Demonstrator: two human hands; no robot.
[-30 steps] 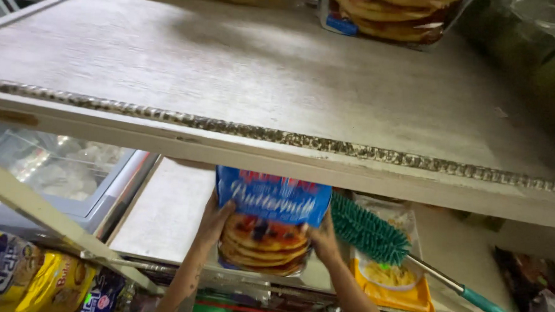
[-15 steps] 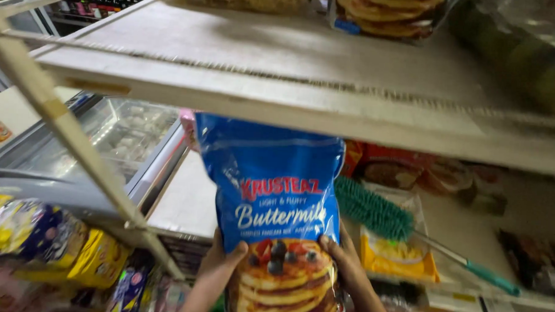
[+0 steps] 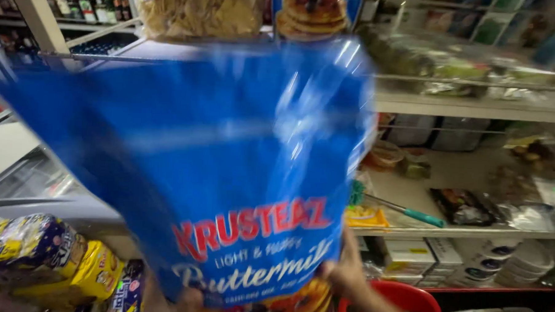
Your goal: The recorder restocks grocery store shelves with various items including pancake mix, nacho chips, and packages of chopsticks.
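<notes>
A big blue bag of pancake mix [image 3: 228, 166] with a picture of stacked pancakes at its bottom fills most of the head view, blurred by motion. My right hand [image 3: 347, 269] grips its lower right edge. My left hand [image 3: 189, 302] holds its lower left corner, mostly hidden behind the bag. Another bag of the same kind [image 3: 313, 13] stands on the top shelf [image 3: 476, 107] beside a clear bag of chips [image 3: 199, 12].
Shelves at the right hold packets, tubs and boxes. A green brush with a teal handle [image 3: 405, 209] lies on the middle shelf. A red basket [image 3: 408, 299] sits low at the right. Bread bags [image 3: 52, 259] lie at lower left beside a glass-topped freezer [image 3: 31, 178].
The blue bag has risen from below the shelf to close in front of the camera. The view has tilted up from the shelf's top to the shelves at the right.
</notes>
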